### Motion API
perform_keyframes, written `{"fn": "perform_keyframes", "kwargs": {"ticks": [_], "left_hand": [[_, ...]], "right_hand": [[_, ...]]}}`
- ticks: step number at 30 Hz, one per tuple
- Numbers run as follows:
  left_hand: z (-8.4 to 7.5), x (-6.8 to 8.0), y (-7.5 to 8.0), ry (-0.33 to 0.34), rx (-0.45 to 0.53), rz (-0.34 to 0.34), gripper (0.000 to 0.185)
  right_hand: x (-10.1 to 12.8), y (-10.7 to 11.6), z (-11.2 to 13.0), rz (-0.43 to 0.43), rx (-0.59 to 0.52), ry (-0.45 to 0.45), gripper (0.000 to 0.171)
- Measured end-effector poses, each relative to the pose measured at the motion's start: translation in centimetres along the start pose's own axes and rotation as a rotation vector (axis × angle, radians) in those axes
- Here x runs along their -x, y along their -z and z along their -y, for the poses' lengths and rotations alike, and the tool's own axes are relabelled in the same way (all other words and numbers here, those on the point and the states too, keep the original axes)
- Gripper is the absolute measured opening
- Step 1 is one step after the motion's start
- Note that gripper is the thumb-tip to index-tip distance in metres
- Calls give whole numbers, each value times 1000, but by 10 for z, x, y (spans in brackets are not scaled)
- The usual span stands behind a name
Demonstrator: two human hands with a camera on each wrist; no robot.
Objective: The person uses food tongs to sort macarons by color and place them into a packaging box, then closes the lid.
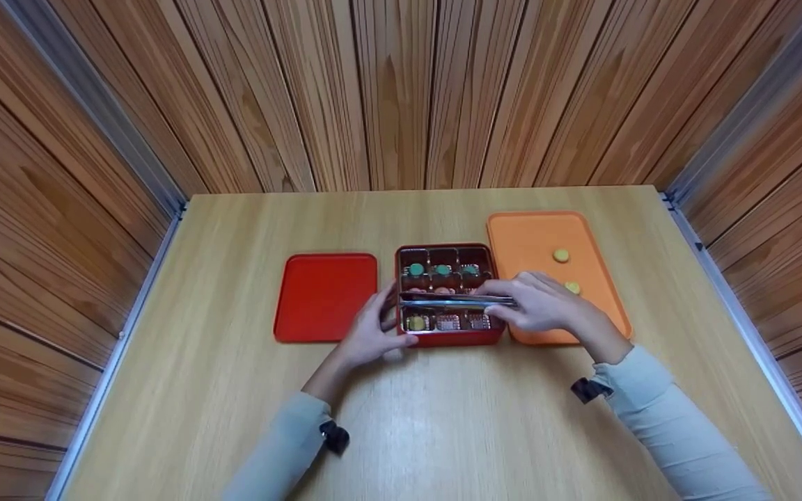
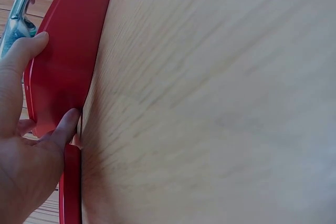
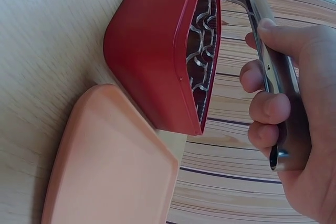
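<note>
A red box (image 1: 460, 339) with a dark divided insert stands mid-table. Green round pieces (image 1: 443, 270) lie in its back row, pinkish ones behind the tongs, and a yellow round piece (image 1: 416, 323) in the front left compartment. At the box's front left corner, my left hand (image 1: 373, 330) holds it, thumb on the front wall and fingers along the left side. My right hand (image 1: 537, 300) grips metal tongs (image 3: 283, 77), which lie level across the box from right to left. The tongs' tips (image 1: 411, 299) are over the left part of the box; what is between them I cannot tell.
An orange tray (image 1: 537, 240) sits right beside the box, bearing two yellow round pieces (image 1: 561, 256). Left of the box lies a flat red lid-like tray (image 1: 326, 298). Wooden panels (image 1: 401, 97) wall the table at the back and both sides.
</note>
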State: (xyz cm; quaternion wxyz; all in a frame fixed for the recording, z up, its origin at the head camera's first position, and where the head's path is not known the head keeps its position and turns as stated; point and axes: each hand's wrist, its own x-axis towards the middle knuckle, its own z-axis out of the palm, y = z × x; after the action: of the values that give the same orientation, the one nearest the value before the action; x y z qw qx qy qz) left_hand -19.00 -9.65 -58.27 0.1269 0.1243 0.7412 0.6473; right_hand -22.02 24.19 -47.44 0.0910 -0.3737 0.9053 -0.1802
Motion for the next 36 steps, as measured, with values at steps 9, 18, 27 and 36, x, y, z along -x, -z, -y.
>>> {"fn": "perform_keyframes", "kwargs": {"ticks": [9, 18, 27, 36], "left_hand": [[1, 1, 2, 21, -5, 3, 121], [1, 0, 1, 31, -34, -5, 117], [2, 1, 1, 29, -28, -6, 119], [1, 1, 0, 23, -27, -3, 119]], "right_hand": [[7, 6, -7, -30, -5, -50, 28], [16, 16, -14, -44, 15, -130, 35], [28, 26, -24, -94, -3, -192, 39], [43, 35, -37, -154, -84, -229, 41]]}}
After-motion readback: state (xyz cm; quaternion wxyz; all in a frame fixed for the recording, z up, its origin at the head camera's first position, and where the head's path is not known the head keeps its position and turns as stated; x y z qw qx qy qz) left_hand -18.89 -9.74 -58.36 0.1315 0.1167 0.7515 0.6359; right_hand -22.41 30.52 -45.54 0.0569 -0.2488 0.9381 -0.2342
